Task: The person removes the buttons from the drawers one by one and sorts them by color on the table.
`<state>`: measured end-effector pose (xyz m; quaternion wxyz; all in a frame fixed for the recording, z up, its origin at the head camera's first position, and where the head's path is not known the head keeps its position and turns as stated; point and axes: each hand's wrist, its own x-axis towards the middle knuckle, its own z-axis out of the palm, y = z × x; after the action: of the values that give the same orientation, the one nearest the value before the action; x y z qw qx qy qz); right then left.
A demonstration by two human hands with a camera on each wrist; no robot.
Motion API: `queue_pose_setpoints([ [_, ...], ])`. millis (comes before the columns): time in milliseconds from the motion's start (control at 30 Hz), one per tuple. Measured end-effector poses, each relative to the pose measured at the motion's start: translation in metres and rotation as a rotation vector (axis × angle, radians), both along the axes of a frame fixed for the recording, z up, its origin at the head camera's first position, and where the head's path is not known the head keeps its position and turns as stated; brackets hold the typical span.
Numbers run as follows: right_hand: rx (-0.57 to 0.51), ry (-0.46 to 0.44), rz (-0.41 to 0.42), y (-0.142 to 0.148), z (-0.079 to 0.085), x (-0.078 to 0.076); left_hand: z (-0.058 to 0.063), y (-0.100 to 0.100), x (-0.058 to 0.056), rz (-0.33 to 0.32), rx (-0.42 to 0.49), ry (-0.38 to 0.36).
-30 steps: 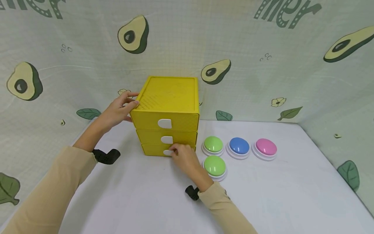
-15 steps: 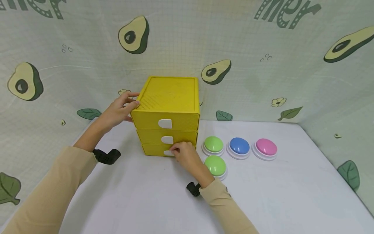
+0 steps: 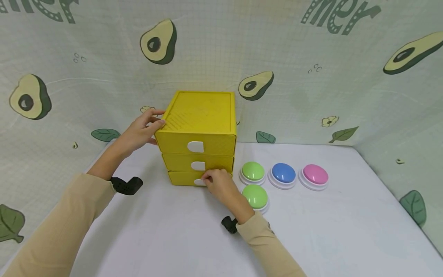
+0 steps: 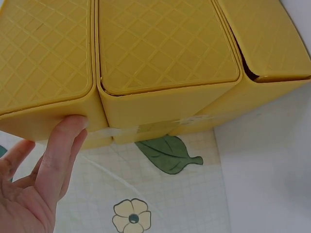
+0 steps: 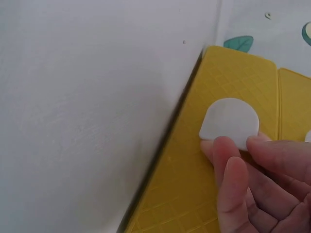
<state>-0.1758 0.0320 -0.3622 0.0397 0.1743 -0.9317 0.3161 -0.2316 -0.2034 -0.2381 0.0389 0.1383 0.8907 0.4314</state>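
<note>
A yellow three-drawer box (image 3: 202, 111) stands against the back cloth, with a white tab handle on each drawer front. My left hand (image 3: 140, 130) rests on its upper left side, thumb and fingers spread along the edge. The left wrist view shows those fingers (image 4: 65, 150) against the smooth side wall. At the bottom drawer (image 3: 181, 178), my right hand (image 3: 223, 187) pinches the white handle (image 5: 231, 119) between thumb and fingers. A narrow dark gap shows around this drawer's front in the left wrist view; the upper two drawers sit flush.
Right of the box are a green button (image 3: 252, 170), a blue button (image 3: 283, 172) and a pink button (image 3: 315, 174) in a row. Another green button (image 3: 254, 196) sits nearer, partly behind my right wrist. An avocado-print cloth (image 3: 207, 46) hangs behind the white table (image 3: 166, 234).
My right hand has shifted very slightly to the right, still at the bottom handle. The left hand keeps its place on the box.
</note>
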Motion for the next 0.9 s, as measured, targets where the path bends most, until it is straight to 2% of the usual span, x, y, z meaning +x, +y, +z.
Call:
queue_pose_setpoints([
  [233,0.018,0.016,0.008,0.001,0.002,0.002,0.000,0.001,0.000,0.004,0.000,0.000],
  [500,0.084,-0.006,0.043,0.000,0.004,0.014,0.002,0.001,0.001,0.002,0.000,-0.005],
  [900,0.142,0.091,0.102,0.001,0.003,0.032,0.001,0.001,0.001,-0.002,0.002,-0.002],
])
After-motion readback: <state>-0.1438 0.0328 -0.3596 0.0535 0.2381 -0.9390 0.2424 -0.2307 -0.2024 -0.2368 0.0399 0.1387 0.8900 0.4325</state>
